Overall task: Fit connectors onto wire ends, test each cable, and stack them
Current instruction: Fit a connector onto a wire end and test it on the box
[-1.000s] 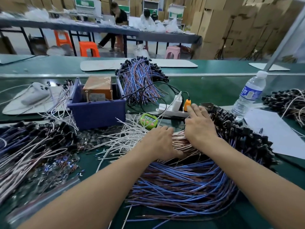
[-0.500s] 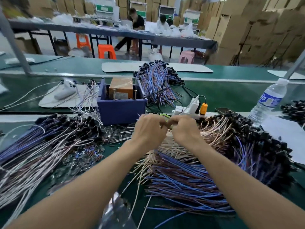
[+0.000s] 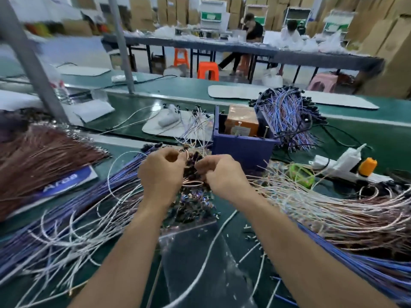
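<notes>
A: Two items, head view: grip?
B: Left hand (image 3: 161,174) and right hand (image 3: 224,176), both curled, pinch one copper wire (image 3: 193,182) among dark connectors (image 3: 192,162) between them.
A: Location?
B: Low over the green surface (image 3: 367,134), just before the blue box (image 3: 242,150).

- There is a single camera, worn on the person's head, looking out from just above and behind the forearms.
- It faces forward and down over the green bench (image 3: 195,91). It is tipped sideways, so the bench's far edge drops toward the right.
- It sits close to the work: both forearms rise from the bottom edge. The left hand (image 3: 161,174) and right hand (image 3: 223,175) meet near mid-frame.
- The lens is wide. It takes in wires (image 3: 333,210) fanned out to both sides, the blue box (image 3: 242,151) just beyond the hands, a leaning post (image 3: 26,61) at the left, and the far table (image 3: 311,56) near the top.
- The edges of the frame smear, and the middle is clearer.
</notes>
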A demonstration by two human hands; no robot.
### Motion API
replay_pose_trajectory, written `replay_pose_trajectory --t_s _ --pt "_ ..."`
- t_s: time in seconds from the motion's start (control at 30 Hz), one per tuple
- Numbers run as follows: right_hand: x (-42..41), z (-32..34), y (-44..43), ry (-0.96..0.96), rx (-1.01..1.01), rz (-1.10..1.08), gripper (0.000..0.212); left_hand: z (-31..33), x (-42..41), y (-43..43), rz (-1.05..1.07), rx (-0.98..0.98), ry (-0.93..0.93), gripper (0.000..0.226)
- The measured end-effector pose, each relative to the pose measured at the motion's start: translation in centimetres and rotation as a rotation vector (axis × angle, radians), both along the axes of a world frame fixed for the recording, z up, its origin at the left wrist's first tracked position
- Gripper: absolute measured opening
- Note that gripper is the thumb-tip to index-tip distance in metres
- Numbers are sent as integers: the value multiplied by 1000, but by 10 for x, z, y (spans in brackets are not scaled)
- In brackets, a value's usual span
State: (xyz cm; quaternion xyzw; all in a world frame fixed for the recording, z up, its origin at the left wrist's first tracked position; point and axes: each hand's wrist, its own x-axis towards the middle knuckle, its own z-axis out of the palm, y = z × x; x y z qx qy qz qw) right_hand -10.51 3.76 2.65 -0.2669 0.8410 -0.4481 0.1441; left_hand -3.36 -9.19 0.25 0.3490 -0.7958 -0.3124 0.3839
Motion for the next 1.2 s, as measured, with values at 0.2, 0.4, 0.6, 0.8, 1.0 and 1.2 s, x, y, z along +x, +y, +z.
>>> replay_pose_trajectory --t_s 0.2,0.4,0.6,0.8,1.0,1.2 --pt "3 -2 -34 236 444 148 39 -32 12 -11 47 -30 -85 9" --pt "-1 -7 -41 362 461 183 26 -33 4 -16 22 46 -127 8" --pt "-7 1 -26 296 241 94 19 -25 6 -7 -63 -185 -31 19" --pt "-13 19 27 87 -364 -168 16 -14 8 12 -500 66 104 36" --pt "-1 1 52 -625 -926 -318 22 -22 2 40 -622 -11 161 21" --pt "-10 1 70 -801 -1233 -422 30 -30 -2 43 -633 -64 74 17"
